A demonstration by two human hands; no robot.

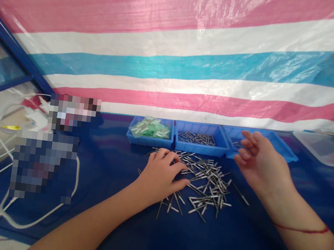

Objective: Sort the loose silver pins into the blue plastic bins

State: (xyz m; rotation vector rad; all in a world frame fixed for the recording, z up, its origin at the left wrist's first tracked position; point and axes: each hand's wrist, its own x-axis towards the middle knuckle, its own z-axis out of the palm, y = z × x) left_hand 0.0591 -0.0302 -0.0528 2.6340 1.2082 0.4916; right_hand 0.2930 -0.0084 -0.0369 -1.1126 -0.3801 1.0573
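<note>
A loose pile of several small metal pins [208, 183] lies spread on the dark blue table [232, 240]. My left hand [162, 175] rests palm down on the pile's left side, its fingers curled onto the pins. My right hand [257, 161] hovers above the pile's right edge, in front of the right blue tray [286, 151], its fingers loosely spread and nothing in them. A thin red string circles my right forearm [301, 229].
Three blue trays stand in a row at the back: the left tray [149, 140] holds a bag of green parts, the middle tray [198, 146] holds metal pins. A clear plastic lid [326, 150] lies far right. White cables [35, 214] and blurred objects sit left. A striped tarp hangs behind.
</note>
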